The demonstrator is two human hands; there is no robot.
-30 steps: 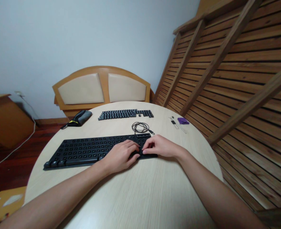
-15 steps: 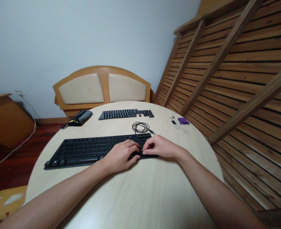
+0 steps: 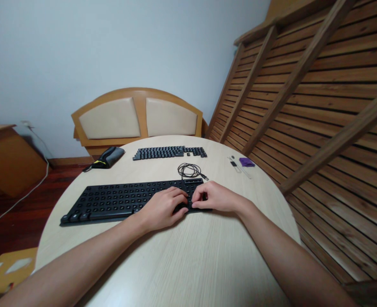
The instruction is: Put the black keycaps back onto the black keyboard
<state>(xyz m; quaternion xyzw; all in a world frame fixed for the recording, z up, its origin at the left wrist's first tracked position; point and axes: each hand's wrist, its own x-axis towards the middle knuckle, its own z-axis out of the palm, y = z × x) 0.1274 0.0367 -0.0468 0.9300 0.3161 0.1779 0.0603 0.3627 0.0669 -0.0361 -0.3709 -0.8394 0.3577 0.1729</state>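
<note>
A black keyboard (image 3: 111,202) lies across the table, most of its keycaps off and the small switches bare; a few caps remain along its front row. Bent over its right part is my left hand (image 3: 165,207), with fingers on top and the thumb at the front edge, holding it. My right hand (image 3: 215,197) is at the number-pad end, thumb and forefinger brought together in a pinch low on the keys. Whatever sits between those fingertips is hidden. Both hands' fingertips are close together. Behind the keyboard, loose dark keycaps (image 3: 158,152) stand in rows laid out like a keyboard.
A coiled black cable (image 3: 189,170) lies behind the keyboard. At the right are a purple cloth-like piece (image 3: 246,162) and a thin wire tool (image 3: 235,164). A dark grey pouch (image 3: 108,157) rests at the left edge of the round table (image 3: 188,264). Wooden slats (image 3: 319,140) lean at the right.
Both hands keep nearly the same place on the keyboard. The whole view has shifted very slightly; nothing else visibly moved.
</note>
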